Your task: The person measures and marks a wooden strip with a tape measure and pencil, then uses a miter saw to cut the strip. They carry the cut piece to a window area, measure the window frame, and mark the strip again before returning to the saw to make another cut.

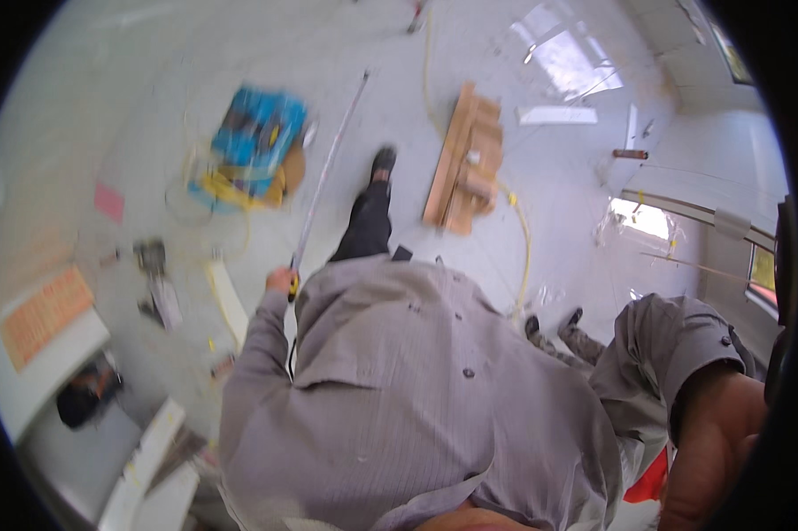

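Observation:
My left hand [280, 281] is closed around the yellow and black end of what looks like a tape measure [328, 168]. Its long, thin, pale blade runs out over the floor, away from me. My right hand [717, 451] is raised close at the lower right edge. Its fingers are cut off by the edge and hidden, so I cannot see whether it holds anything.
Ahead lie flattened brown cardboard pieces [462, 168] and a blue package [262, 133]. A yellow hose or cord [524, 239] crosses the floor. White boards [146, 460] lean at lower left. Another person's legs [580, 341] stand at right, near the wall.

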### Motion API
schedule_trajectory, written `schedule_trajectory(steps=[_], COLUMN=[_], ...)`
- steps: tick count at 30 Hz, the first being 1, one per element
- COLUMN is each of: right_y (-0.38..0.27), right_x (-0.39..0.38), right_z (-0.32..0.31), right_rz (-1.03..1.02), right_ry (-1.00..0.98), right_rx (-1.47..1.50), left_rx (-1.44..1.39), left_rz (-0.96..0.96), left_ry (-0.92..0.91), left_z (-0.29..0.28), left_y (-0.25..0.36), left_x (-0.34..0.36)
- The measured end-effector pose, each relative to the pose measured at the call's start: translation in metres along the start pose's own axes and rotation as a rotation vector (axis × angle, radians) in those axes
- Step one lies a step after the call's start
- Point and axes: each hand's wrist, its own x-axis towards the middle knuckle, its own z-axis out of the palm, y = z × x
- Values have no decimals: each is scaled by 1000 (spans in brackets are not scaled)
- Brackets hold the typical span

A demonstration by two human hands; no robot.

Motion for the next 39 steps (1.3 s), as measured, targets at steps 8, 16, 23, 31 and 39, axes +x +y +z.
schedule_trajectory(steps=[8,16,23,31,39], right_y=[165,142,397,625,832], right_x=[-208,-487,-481,-616,-745], right_z=[10,173,286,323,249], right_rz=[920,2285,2423,2325,2320], right_ry=[84,470,548,593,1204], right_rx=[-513,164,1095,874,192], left_rx=[-208,136,184,323,526], left_rz=[67,448,659,900,965], left_ry=[-179,-391,-547,-567,-600], left_z=[-47,-9,83,190,275], left_y=[390,739,1005,1268,1532], left_x=[136,234,243,344,429])
